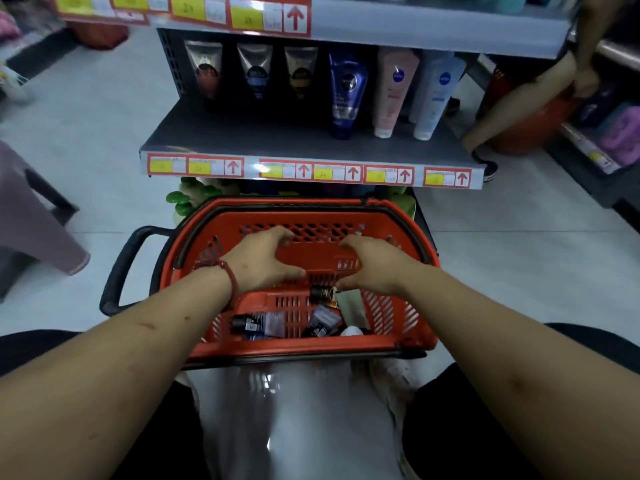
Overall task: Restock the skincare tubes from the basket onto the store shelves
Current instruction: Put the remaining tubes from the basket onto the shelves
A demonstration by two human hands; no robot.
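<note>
A red basket (405, 237) stands on the floor in front of me, below the grey shelf (214, 133). Inside it lie a dark tube (258, 323), another dark tube (322, 322), a black-and-gold tube (323, 294) and a pale green tube (351, 306). My left hand (263, 261) hovers inside the basket with its fingers spread and holds nothing. My right hand (370, 268) is beside it, thumb tip touching the pale green tube's end, fingers loosely bent. On the shelf stand three dark tubes (258, 71), a blue tube (346, 91), a pink tube (391, 91) and a white tube (436, 95).
Red-framed price labels (311, 171) line the shelf edge. Green items (187, 199) sit on the level under it. The basket's black handle (121, 271) sticks out to the left. A purple stool (31, 209) stands at left. Another person (512, 98) with a red basket (540, 123) is at right.
</note>
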